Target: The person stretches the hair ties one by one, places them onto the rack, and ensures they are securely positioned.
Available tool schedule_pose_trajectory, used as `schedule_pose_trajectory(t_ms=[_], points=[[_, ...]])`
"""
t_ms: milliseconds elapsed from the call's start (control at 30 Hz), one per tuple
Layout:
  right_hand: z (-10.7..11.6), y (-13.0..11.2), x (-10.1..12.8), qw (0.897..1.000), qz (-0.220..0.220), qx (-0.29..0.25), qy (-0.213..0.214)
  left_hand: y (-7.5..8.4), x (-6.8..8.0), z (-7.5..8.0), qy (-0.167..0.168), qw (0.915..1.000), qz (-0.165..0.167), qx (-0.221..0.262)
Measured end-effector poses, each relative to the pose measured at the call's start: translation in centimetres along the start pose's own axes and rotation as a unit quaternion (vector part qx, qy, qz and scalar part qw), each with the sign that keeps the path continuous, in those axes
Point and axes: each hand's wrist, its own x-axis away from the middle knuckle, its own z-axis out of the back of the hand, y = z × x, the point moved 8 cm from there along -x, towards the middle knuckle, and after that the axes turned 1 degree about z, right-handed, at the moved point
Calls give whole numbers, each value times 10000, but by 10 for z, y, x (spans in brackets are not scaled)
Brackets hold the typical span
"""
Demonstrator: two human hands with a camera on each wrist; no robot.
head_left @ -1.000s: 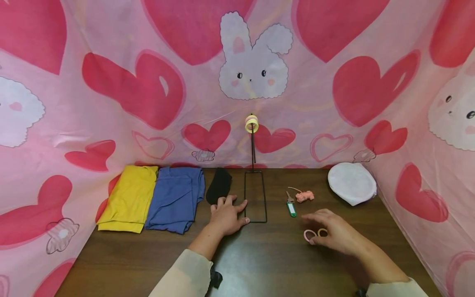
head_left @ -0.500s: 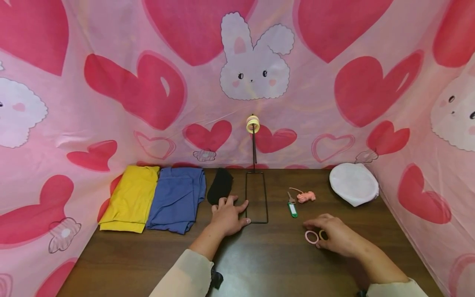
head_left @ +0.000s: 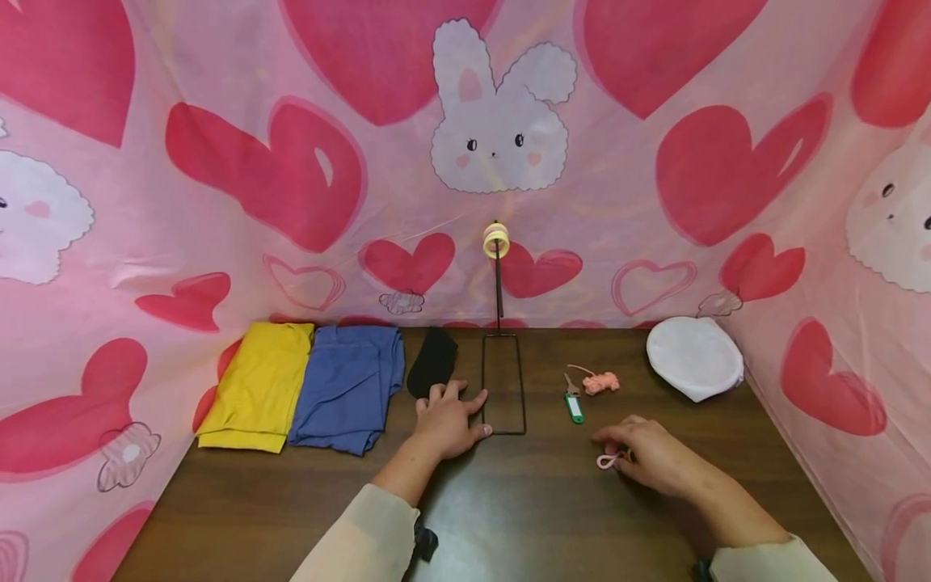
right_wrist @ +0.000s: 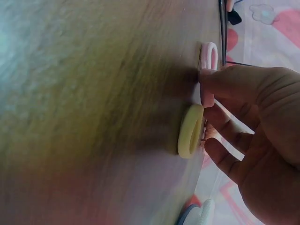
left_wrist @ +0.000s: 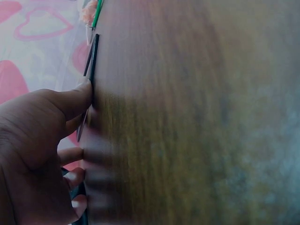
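Note:
My left hand rests at the left side of a black wire stand's base, thumb and index finger touching the wire at its near left corner. Several yellow and pink hair ties hang on the stand's upper arm. Low over the table, my right hand pinches a pink hair tie between thumb and index finger, squeezing it into a narrow loop. Beside it on the tabletop is a yellow hair tie, mostly hidden behind the fingers in the head view.
Folded yellow cloth and blue cloth lie at the left, with a black cloth item beside them. A green-tagged key and coral knotted charm lie right of the stand. A white round pouch sits back right.
My right thumb and fingers have closed on the pink hair tie, which narrowed from an open ring to a squeezed loop. The left hand stays at the stand's base.

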Motion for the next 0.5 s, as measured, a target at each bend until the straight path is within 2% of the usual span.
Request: schedule_pose_trajectory(t_ms=[233, 367, 500], points=[[14, -8, -11, 9995, -14, -199, 226, 1, -2, 0, -52, 10000, 25, -13], [29, -24, -20, 9972, 270, -129, 692, 0, -1, 0, -76, 9999, 53, -47], [50, -44, -30, 9882, 720, -67, 1348, 0, -1, 0, -67, 9999, 69, -39]])
